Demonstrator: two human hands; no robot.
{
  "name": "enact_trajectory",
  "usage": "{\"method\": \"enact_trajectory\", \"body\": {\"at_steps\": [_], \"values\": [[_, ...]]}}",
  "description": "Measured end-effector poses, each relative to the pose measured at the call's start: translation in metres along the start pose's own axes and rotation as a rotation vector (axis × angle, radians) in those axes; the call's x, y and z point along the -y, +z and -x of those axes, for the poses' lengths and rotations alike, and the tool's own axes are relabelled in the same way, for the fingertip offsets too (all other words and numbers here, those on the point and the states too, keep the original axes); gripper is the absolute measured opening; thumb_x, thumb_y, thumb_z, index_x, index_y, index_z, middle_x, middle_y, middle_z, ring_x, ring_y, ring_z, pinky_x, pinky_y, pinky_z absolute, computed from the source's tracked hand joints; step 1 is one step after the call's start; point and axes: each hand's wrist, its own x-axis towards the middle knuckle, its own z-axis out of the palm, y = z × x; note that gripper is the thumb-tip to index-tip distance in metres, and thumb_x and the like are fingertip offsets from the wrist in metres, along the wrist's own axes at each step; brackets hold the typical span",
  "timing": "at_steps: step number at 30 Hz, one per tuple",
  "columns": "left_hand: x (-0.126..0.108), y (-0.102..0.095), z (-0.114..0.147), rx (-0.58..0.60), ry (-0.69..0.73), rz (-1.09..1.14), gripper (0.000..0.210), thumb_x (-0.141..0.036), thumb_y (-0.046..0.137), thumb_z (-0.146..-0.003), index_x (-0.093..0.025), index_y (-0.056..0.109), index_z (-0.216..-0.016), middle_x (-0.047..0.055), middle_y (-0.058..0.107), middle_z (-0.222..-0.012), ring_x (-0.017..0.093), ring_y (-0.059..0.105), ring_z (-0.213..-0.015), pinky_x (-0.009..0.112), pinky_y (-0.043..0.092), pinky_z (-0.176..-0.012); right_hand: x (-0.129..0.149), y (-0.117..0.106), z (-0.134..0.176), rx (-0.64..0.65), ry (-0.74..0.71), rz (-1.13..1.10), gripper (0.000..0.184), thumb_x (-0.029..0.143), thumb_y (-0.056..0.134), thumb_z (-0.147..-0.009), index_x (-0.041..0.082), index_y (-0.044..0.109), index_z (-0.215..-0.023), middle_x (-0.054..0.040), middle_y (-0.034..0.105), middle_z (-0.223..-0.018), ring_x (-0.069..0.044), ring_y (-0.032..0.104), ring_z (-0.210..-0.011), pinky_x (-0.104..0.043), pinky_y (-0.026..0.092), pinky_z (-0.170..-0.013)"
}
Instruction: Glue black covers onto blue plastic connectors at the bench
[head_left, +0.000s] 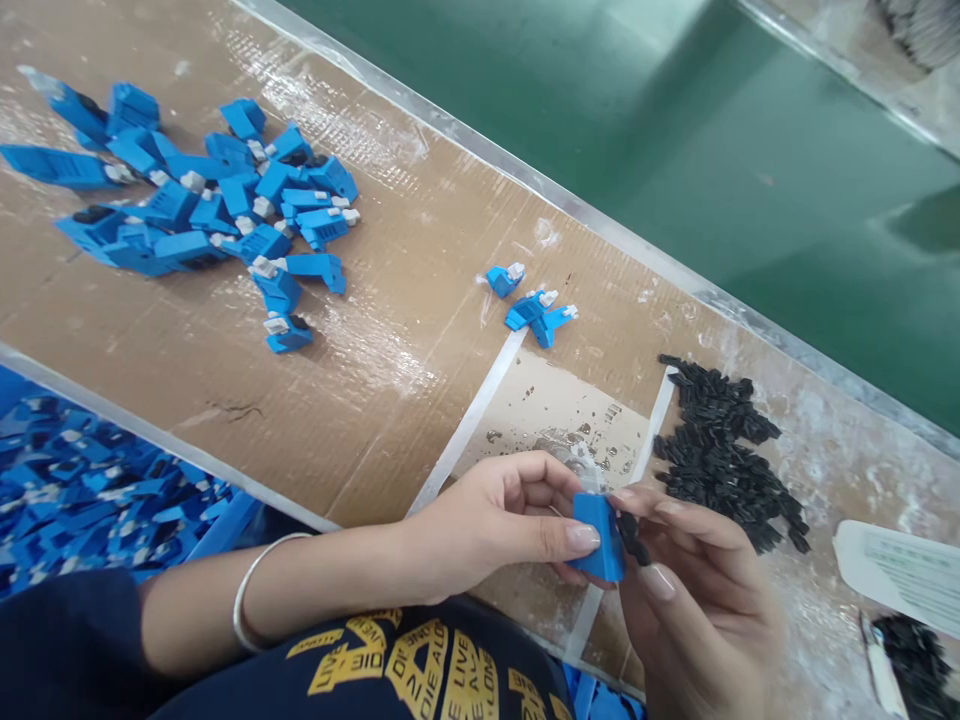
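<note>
My left hand [517, 520] grips a blue plastic part [592, 535] between thumb and fingers, close to my body above the worktable. At the right side of that part, my right hand [705, 580] pinches a small black plastic piece [632, 537]. The black piece is against or very near the blue part; I cannot tell whether they are joined. Just beyond my hands lies a small group of blue parts with white ends [536, 310]. To the right sits a pile of small black pieces [720, 440].
A large cluster of blue parts [217, 200] lies on the cardboard-covered table [397, 300] at the left. Below it, a blue bin [225, 525] holds many more. A white labelled card [900, 570] and another black heap [911, 655] are at the right. Green surface [637, 120] lies beyond the table edge.
</note>
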Motion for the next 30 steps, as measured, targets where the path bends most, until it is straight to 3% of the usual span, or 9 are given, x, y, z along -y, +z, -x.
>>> {"method": "enact_trajectory", "body": {"at_steps": [7,12,17,20,23,25,27,30], "values": [[0.0,0.0,0.001,0.001,0.003,0.016,0.041,-0.034,0.092,-0.07,-0.014,0.062,-0.088,0.001,0.07,-0.081,0.01,0.069,-0.073,0.021,0.056,-0.07,-0.007,-0.008,0.002,0.078,-0.116,0.144,0.033,0.006,0.063,-0.092,0.027,0.068,-0.117,-0.0017,0.072,-0.12,-0.016,0.064,-0.116,-0.035,0.053,-0.104],[0.0,-0.002,-0.001,-0.019,0.005,0.029,0.04,-0.035,0.091,-0.071,-0.013,0.062,-0.087,0.002,0.071,-0.078,0.012,0.071,-0.07,0.022,0.057,-0.069,-0.006,-0.012,-0.003,0.208,-0.327,0.397,0.044,0.001,0.06,-0.09,0.028,0.068,-0.124,-0.0036,0.069,-0.129,-0.022,0.063,-0.112,-0.042,0.054,-0.09],[-0.002,-0.002,-0.004,-0.04,0.049,0.032,0.036,-0.032,0.091,-0.072,-0.013,0.062,-0.084,0.002,0.072,-0.075,0.012,0.071,-0.067,0.02,0.056,-0.065,-0.008,-0.004,-0.001,0.225,-0.521,0.698,0.057,0.013,0.059,-0.092,0.022,0.05,-0.147,-0.0065,0.055,-0.147,-0.029,0.059,-0.12,-0.047,0.05,-0.087],[-0.003,-0.004,-0.002,-0.053,0.059,0.024,0.034,-0.031,0.09,-0.072,-0.013,0.062,-0.083,0.002,0.072,-0.074,0.011,0.07,-0.065,0.018,0.056,-0.063,-0.014,0.006,0.003,0.19,-0.516,0.679,0.056,0.022,0.057,-0.096,0.022,0.045,-0.151,-0.0069,0.052,-0.15,-0.029,0.056,-0.125,-0.048,0.05,-0.092],[-0.01,-0.011,0.004,-0.059,0.034,-0.004,0.033,-0.032,0.088,-0.073,-0.013,0.064,-0.087,0.002,0.072,-0.077,0.012,0.071,-0.065,0.019,0.055,-0.062,-0.018,0.011,0.003,0.257,-0.457,0.666,0.055,0.029,0.052,-0.101,0.024,0.039,-0.154,-0.0074,0.05,-0.151,-0.027,0.046,-0.137,-0.049,0.048,-0.104],[-0.023,-0.017,0.01,-0.128,0.086,-0.036,0.03,-0.031,0.086,-0.077,-0.013,0.067,-0.091,0.003,0.074,-0.079,0.013,0.072,-0.067,0.02,0.056,-0.065,-0.02,0.006,0.002,0.224,-0.445,0.729,0.057,0.024,0.053,-0.1,0.025,0.036,-0.155,-0.0089,0.052,-0.149,-0.026,0.045,-0.139,-0.047,0.047,-0.107],[-0.043,-0.022,0.016,-0.298,0.24,-0.038,0.017,-0.027,0.077,-0.085,-0.014,0.068,-0.092,0.003,0.075,-0.081,0.013,0.072,-0.072,0.019,0.058,-0.068,-0.022,-0.006,-0.001,0.059,-0.436,0.881,0.056,0.015,0.058,-0.096,0.025,0.044,-0.15,-0.0095,0.061,-0.139,-0.023,0.056,-0.129,-0.042,0.051,-0.102],[-0.075,-0.026,0.025,-0.598,0.552,0.009,0.01,-0.021,0.061,-0.094,-0.014,0.068,-0.095,0.003,0.076,-0.088,0.012,0.071,-0.085,0.018,0.059,-0.076,-0.026,-0.032,-0.003,-0.215,-0.365,1.179,0.028,0.015,0.061,-0.095,0.02,0.065,-0.122,-0.009,0.072,-0.111,-0.023,0.066,-0.103,-0.039,0.054,-0.092]]}}
